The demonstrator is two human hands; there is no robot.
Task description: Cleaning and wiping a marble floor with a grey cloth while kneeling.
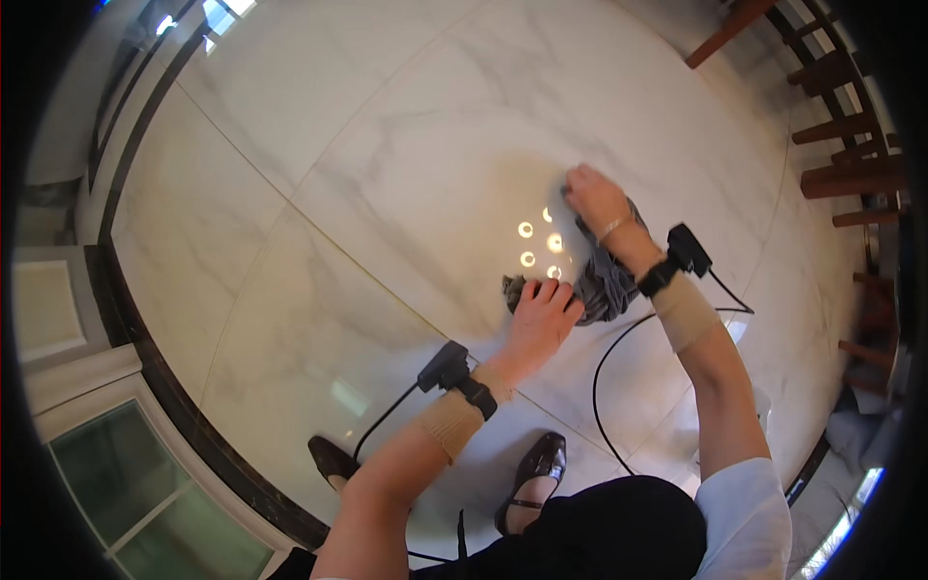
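A crumpled dark grey cloth (607,286) lies on the glossy marble-patterned tile floor (406,174). My left hand (542,319) grips one end of it, and a bunched bit pokes out beyond the fingers. Higher up, my right hand (596,197) is closed on the other end, slightly blurred. Between the two hands the cloth hangs in folds towards the right. Part of it is hidden under my right wrist. Both wrists carry black strapped devices with cables over beige bands.
Wooden furniture legs (848,177) stand along the right rim. A white cabinet with glass panes (130,464) is at lower left, beside a dark floor border (196,424). My dark shoes (536,464) are below the hands. A black cable (596,384) loops near my right arm.
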